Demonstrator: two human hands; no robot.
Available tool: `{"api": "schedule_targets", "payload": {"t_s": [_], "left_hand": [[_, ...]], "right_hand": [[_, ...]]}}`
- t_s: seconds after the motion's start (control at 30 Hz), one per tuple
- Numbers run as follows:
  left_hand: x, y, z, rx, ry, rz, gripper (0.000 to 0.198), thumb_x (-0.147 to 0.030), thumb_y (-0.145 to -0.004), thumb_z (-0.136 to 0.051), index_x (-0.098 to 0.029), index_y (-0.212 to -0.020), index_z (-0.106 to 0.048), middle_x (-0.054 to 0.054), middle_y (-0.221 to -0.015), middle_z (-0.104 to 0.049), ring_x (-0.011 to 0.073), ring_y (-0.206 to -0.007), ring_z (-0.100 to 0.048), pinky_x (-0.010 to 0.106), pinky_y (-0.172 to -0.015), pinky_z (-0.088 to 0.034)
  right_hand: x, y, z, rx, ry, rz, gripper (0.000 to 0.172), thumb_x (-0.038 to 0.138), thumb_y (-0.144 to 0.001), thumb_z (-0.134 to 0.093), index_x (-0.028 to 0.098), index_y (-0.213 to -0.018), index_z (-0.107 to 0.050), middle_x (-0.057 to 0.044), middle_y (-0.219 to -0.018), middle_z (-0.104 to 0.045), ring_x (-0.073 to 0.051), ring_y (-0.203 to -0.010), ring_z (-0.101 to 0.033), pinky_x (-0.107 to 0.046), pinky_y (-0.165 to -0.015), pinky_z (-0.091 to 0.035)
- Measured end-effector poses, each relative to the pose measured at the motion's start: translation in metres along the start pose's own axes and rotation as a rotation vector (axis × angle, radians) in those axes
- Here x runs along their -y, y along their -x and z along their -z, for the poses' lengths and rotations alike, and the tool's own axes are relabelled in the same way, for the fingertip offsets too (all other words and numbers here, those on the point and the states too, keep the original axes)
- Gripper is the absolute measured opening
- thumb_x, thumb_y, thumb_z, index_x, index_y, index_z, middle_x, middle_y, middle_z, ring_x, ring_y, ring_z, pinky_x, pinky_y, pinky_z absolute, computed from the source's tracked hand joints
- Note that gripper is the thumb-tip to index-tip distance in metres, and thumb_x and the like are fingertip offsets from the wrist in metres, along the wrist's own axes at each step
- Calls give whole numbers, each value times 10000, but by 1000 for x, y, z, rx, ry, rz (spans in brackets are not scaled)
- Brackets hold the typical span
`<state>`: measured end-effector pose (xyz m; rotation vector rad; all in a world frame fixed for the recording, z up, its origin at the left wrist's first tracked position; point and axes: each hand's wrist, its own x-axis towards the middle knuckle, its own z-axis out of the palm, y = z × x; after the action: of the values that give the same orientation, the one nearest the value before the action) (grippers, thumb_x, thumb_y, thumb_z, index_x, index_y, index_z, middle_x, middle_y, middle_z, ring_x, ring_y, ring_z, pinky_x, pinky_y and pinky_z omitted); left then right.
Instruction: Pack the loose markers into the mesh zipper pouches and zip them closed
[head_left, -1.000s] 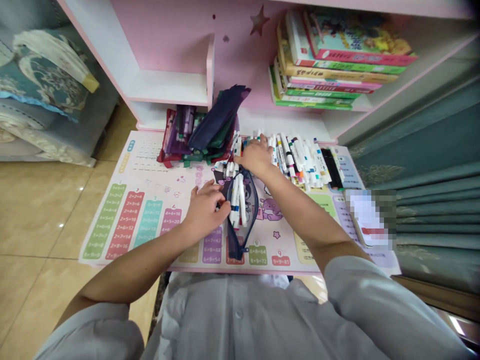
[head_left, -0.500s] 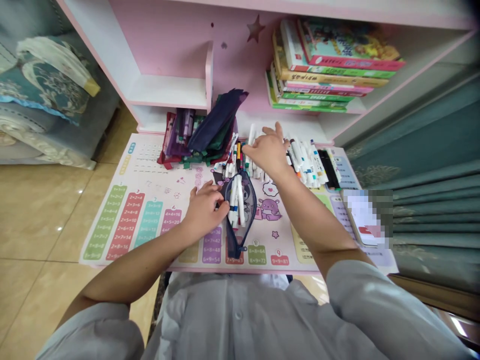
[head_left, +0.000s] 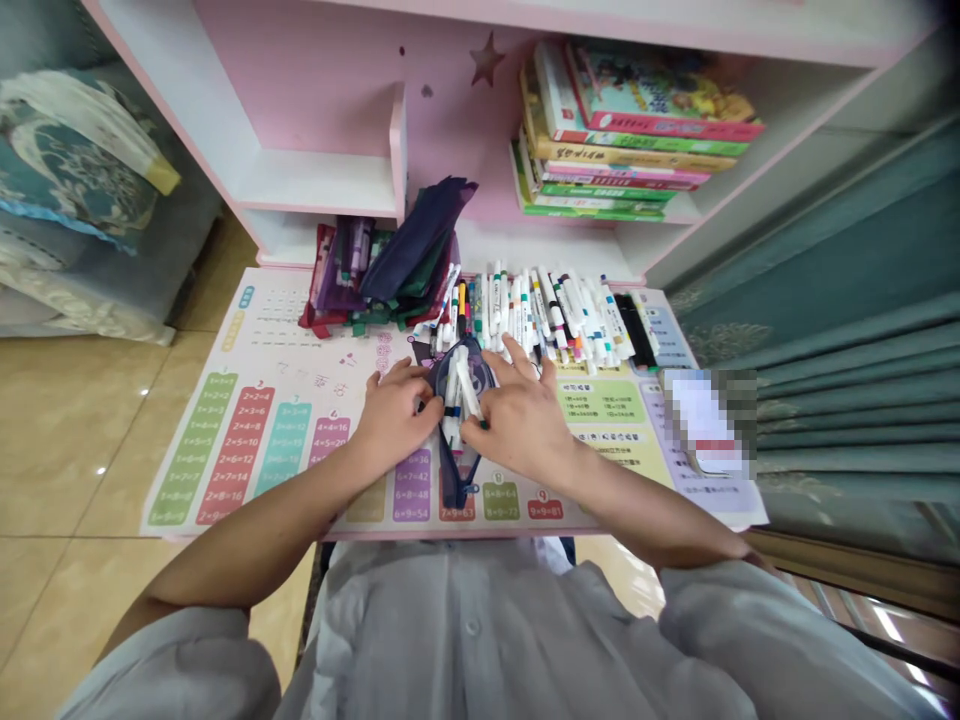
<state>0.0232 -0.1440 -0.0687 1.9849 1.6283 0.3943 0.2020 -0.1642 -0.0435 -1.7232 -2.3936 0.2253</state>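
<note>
A dark blue zip pencil pouch (head_left: 454,470) lies open on the desk mat (head_left: 292,420), with several white markers inside. My left hand (head_left: 391,412) grips the pouch's left edge. My right hand (head_left: 521,412) pinches a white marker (head_left: 466,384) and holds it over the pouch's opening. Behind the pouch, a long row of markers (head_left: 559,312) lies spread across the mat.
A heap of folded fabric pouches (head_left: 390,262) sits at the back of the mat under a pink shelf (head_left: 315,185). Stacked books (head_left: 615,130) fill the right shelf. A blurred card (head_left: 701,420) lies at the right. Teal curtain at the right, tiled floor at the left.
My right hand left the row of markers and came back to the pouch with one white marker in its fingers. The left hand stayed on the pouch's edge.
</note>
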Motion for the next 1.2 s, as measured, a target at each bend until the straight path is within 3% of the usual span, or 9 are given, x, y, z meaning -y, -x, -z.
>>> {"api": "schedule_targets", "payload": {"t_s": [0.2,0.4,0.57,0.7,0.83,0.97,1.2], "left_hand": [[1,0,-1,0,17,-14,171,-264,-868,-549,-216,-736,-647,74,-1397,-666,337,-1468,-436,648,-1190,-294],[2,0,0,4,25,-2,162,-268,-862,-550,-221,-757,-663,70,-1408,-659,327,-1469,-435,649,-1200,-278],[1,0,1,16,8,-2,183,-273,-862,-535,-216,-781,-690,92,-1406,-657,355,-1459,-441,674,-1182,-293],[3,0,2,14,-34,-32,204,-225,-874,-500,-212,-815,-695,110,-1424,-637,354,-1476,-417,692,-1157,-303],[5,0,2,15,-101,-54,266,-145,-869,-470,-210,-934,-720,127,-1437,-618,360,-1496,-384,730,-1142,-281],[6,-1,1,34,-172,-114,337,-118,-898,-453,-238,-1043,-732,123,-1450,-604,370,-1500,-366,756,-1115,-288],[7,-9,2,45,-251,-302,383,-92,-912,-479,-305,-1035,-774,87,-1389,-648,378,-1463,-403,789,-1107,-234]], "right_hand": [[7,-13,-12,-22,93,-13,211,276,-806,-628,154,-775,-798,-189,-1537,-520,-457,-1495,-325,-772,-1131,-261],[6,-11,-17,-55,87,20,245,269,-852,-604,161,-721,-779,-168,-1534,-531,-471,-1475,-353,-788,-1111,-268],[-19,-9,-15,-149,17,73,239,218,-865,-558,173,-712,-736,-168,-1486,-574,-473,-1481,-353,-790,-1074,-321],[-52,-16,-10,-217,3,187,214,116,-834,-532,201,-859,-727,-127,-1497,-547,-447,-1518,-300,-721,-1109,-363],[-74,-22,-7,-146,30,351,282,104,-870,-536,256,-1037,-705,-91,-1554,-494,-397,-1564,-214,-700,-1172,-307],[-75,-24,-7,-90,59,454,252,114,-861,-586,258,-1027,-710,-83,-1584,-473,-398,-1577,-164,-723,-1191,-232],[-68,-21,-1,0,-8,623,127,165,-880,-637,223,-901,-748,-59,-1403,-666,-368,-1532,-309,-733,-1203,-160]]}}
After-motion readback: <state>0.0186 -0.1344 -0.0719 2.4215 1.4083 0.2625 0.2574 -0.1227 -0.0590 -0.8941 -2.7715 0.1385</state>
